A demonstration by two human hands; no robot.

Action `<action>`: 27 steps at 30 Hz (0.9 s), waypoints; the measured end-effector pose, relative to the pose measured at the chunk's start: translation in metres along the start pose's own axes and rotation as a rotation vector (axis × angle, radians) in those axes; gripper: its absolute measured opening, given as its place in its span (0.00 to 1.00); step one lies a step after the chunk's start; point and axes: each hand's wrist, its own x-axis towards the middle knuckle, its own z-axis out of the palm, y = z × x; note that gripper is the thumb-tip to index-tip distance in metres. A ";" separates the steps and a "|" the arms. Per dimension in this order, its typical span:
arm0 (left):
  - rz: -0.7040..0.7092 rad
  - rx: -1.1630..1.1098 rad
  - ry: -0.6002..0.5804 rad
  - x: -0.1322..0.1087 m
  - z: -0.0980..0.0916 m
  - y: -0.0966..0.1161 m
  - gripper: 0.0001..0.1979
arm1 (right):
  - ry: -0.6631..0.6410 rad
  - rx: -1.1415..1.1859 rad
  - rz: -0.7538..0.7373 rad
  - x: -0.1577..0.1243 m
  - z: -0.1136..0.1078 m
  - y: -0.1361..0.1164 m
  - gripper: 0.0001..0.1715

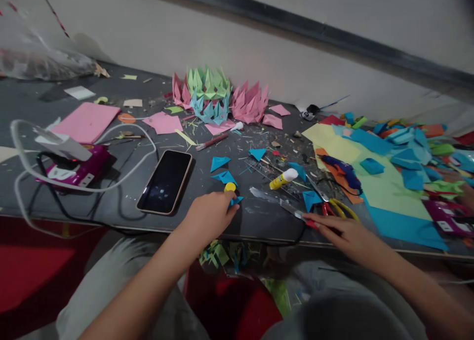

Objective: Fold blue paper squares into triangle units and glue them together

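My left hand (213,211) is at the table's front, its thumb and index finger closed around a small blue folded paper piece (237,200). A round yellow cap (230,187) lies right by its fingertips. In my right hand (342,234) is the red handle of a knife (292,209), whose blade points left along the tabletop. Beyond the blade a yellow glue stick (281,180) lies tilted, its white end showing. More blue folded pieces (220,163) are scattered between the hands. Scissors with yellow handles (338,208) rest just past my right hand.
A phone (165,182) lies left of my left hand. Farther left, a purple power strip (79,170) has a looping white cable. Pink, green and blue origami (211,81) stands by the wall. At right are coloured sheets (392,192), a blue glue gun (342,172) and piled paper pieces.
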 end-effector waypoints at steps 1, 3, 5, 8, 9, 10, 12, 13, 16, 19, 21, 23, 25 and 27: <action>-0.001 0.002 -0.002 0.000 -0.001 0.000 0.15 | 0.013 0.003 0.012 -0.004 0.001 0.002 0.21; -0.002 0.005 -0.005 0.000 -0.002 0.000 0.15 | 0.069 -0.012 0.033 -0.011 0.004 0.003 0.22; -0.006 0.009 -0.006 -0.001 -0.004 0.000 0.15 | 0.144 -0.036 0.037 -0.014 0.006 -0.004 0.24; -0.016 0.011 -0.005 -0.001 -0.006 0.002 0.15 | 0.167 -0.035 -0.052 -0.006 0.010 -0.027 0.22; -0.018 0.008 -0.004 -0.002 -0.006 0.002 0.14 | 0.149 -0.039 -0.096 0.000 0.011 -0.035 0.22; -0.022 0.005 -0.001 -0.002 -0.006 0.002 0.14 | 0.137 -0.058 -0.128 0.007 0.011 -0.043 0.22; -0.029 -0.004 0.008 -0.003 -0.006 0.002 0.14 | 0.130 -0.134 -0.173 0.023 0.011 -0.056 0.22; -0.036 -0.006 0.011 -0.003 -0.006 0.002 0.14 | 0.135 -0.173 -0.192 0.030 0.010 -0.061 0.23; -0.037 -0.013 0.005 -0.003 -0.006 0.000 0.14 | 0.157 -0.261 -0.262 0.048 0.005 -0.068 0.23; -0.047 -0.004 0.002 -0.004 -0.006 0.000 0.14 | 0.158 -0.286 -0.317 0.058 0.005 -0.069 0.22; -0.052 -0.004 -0.006 -0.004 -0.007 0.001 0.15 | 0.152 -0.257 -0.307 0.060 0.008 -0.067 0.22; -0.049 -0.013 -0.014 -0.003 -0.008 0.002 0.15 | 0.144 -0.222 -0.267 0.059 0.011 -0.064 0.23; -0.047 -0.020 -0.021 -0.003 -0.009 0.003 0.15 | 0.132 -0.218 -0.229 0.057 0.012 -0.060 0.23; -0.050 -0.024 -0.034 -0.002 -0.009 0.003 0.15 | 0.123 -0.243 -0.208 0.053 0.010 -0.056 0.23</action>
